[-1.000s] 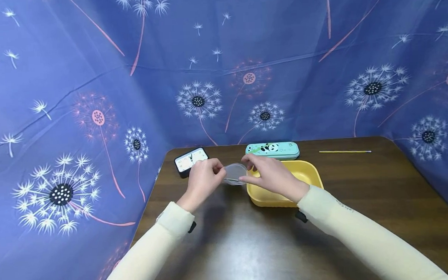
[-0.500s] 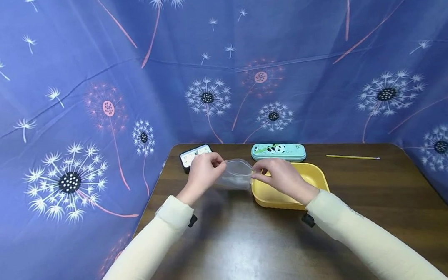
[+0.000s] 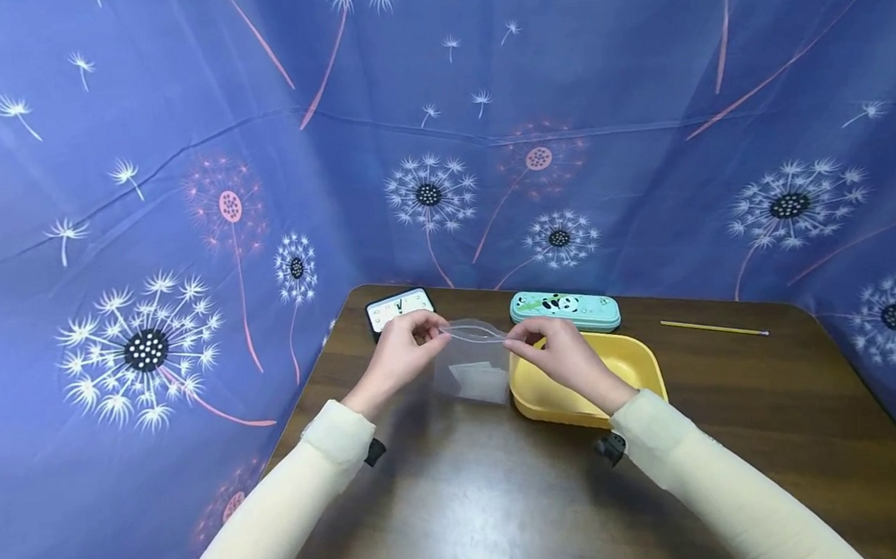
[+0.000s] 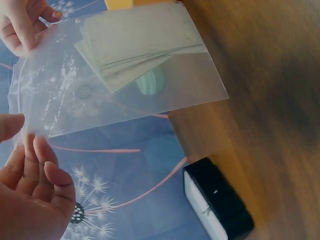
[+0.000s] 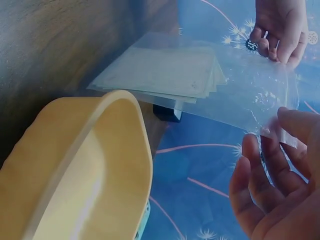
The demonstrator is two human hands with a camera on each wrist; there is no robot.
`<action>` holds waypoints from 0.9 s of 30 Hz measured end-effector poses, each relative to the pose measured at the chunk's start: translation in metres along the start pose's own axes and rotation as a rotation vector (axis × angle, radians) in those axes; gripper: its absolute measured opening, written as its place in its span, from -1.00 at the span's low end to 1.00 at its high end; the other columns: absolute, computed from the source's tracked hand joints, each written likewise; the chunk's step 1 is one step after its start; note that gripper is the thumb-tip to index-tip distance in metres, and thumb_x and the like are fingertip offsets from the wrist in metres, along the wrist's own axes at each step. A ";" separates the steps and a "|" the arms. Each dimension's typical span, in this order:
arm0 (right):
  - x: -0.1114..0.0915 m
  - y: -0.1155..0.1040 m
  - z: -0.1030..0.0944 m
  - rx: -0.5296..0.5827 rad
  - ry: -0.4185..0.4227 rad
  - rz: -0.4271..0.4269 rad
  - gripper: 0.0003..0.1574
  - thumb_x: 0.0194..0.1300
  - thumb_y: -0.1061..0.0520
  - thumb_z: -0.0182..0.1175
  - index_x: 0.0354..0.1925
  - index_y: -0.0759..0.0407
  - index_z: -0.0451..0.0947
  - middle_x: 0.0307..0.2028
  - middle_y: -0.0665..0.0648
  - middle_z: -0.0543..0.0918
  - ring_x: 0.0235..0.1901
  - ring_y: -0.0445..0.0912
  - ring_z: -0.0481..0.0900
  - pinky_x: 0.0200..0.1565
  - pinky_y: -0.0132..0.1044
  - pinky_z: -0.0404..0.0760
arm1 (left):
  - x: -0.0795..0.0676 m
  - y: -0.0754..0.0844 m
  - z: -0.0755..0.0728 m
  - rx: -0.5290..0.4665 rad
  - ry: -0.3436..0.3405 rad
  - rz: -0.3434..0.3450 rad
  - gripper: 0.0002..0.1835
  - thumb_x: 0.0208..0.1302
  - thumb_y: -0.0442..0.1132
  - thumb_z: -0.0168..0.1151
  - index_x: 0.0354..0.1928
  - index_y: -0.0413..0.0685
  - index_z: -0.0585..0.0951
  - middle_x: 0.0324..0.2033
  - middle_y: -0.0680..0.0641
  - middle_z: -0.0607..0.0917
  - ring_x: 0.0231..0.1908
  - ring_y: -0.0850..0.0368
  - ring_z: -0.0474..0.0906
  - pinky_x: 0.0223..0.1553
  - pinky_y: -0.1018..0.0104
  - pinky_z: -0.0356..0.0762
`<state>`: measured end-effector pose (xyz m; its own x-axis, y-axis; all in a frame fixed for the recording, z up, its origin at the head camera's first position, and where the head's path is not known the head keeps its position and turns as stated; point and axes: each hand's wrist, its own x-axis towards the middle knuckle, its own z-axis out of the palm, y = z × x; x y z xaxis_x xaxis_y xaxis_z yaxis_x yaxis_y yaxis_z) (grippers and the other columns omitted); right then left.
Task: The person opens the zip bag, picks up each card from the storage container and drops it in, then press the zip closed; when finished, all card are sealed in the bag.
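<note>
A clear zip bag (image 3: 455,356) hangs between my hands, its mouth edge upward and slightly parted in the head view. My left hand (image 3: 402,348) pinches one end of that edge between thumb and fingers. At the other end, my right hand (image 3: 564,362) pinches it in the same way. Inside, near the bottom of the bag, lie several pale flat sheets (image 4: 142,37), loosely stacked and a little fanned. The right wrist view has the same sheets (image 5: 160,72) through the plastic, just beyond the yellow bin's rim.
A yellow bin (image 3: 647,367) stands beneath my right hand, beside the bag. Behind it lies a mint panda pencil case (image 3: 599,310). A white-faced, dark-cased clock-like box (image 3: 400,307) stands behind my left hand. Off right is a yellow pencil (image 3: 713,328). Dandelion-print cloth surrounds the wooden table (image 3: 457,496).
The bag has swung from nearly edge-on to hanging downward, so the sheets inside now show. My hands have spread slightly apart, and the head view has shifted.
</note>
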<state>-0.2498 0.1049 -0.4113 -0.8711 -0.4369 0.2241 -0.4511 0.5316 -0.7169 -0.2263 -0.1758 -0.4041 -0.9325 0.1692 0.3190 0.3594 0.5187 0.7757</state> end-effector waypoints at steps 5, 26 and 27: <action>0.000 0.002 0.005 0.004 -0.011 0.029 -0.84 0.44 0.00 0.35 -0.15 0.03 0.78 -0.26 -0.10 0.74 -0.23 -0.11 0.67 -0.13 -0.10 0.63 | -0.002 -0.012 0.002 -0.048 0.022 0.009 -0.93 0.36 -0.26 0.41 -0.19 -0.09 0.77 -0.27 0.06 0.68 -0.27 0.14 0.58 -0.16 0.15 0.58; 0.021 -0.014 0.029 -0.163 0.042 -0.106 -0.45 0.27 -0.14 0.49 0.14 0.05 0.70 -0.01 -0.01 0.73 -0.07 -0.07 0.66 0.00 -0.01 0.62 | -0.012 -0.026 0.006 -0.123 0.105 -0.017 -0.95 0.39 -0.26 0.39 -0.22 -0.07 0.78 -0.31 0.04 0.79 -0.40 0.15 0.53 -0.35 0.34 0.43; 0.024 -0.017 0.032 -0.200 0.041 -0.144 -0.44 0.27 -0.14 0.49 0.15 0.06 0.70 -0.01 0.00 0.73 -0.07 -0.07 0.66 0.00 -0.03 0.62 | -0.013 -0.027 0.006 -0.124 0.108 -0.016 -0.95 0.39 -0.26 0.39 -0.22 -0.06 0.77 -0.32 0.03 0.79 -0.40 0.14 0.53 -0.35 0.34 0.42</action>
<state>-0.2564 0.0619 -0.4151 -0.8003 -0.4913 0.3437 -0.5971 0.6009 -0.5314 -0.2235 -0.1866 -0.4323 -0.9314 0.0671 0.3578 0.3525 0.4119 0.8403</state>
